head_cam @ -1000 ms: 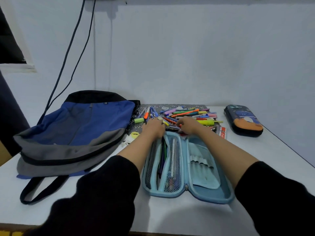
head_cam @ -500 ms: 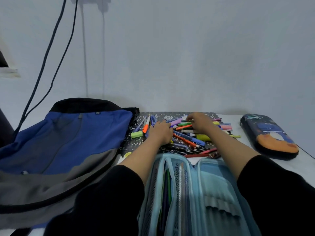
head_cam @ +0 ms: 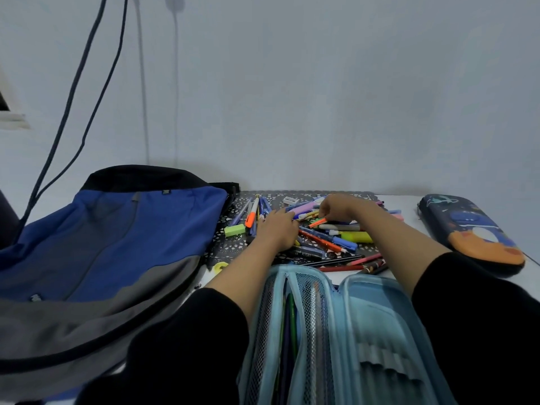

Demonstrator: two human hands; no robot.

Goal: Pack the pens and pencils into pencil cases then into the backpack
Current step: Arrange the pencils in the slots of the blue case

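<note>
Backpack (head_cam: 117,244), blue and grey: lying flat along the left edge of the table (head_cam: 410,201), nothing packed in it yet that I can see. Light blue pencil case (head_cam: 365,317): open at the near edge, a few pens behind its mesh. Dark pencil case (head_cam: 470,229): right edge, looks zipped. Patterned mat (head_cam: 228,249): far edge. Pens and pencils (head_cam: 330,241): loose crossed heap on the mat. Left hand (head_cam: 277,229): palm down on the heap; whether it grips anything I cannot tell. Right hand (head_cam: 339,207): fingers curled down, seemingly pinching an orange marker (head_cam: 317,222). Green eraser (head_cam: 234,230): beside the heap. Risk: lifting one pen from the tangle may drag its neighbours, rolling them off the mat. My forearms could also nudge the open case over the near edge.
</note>
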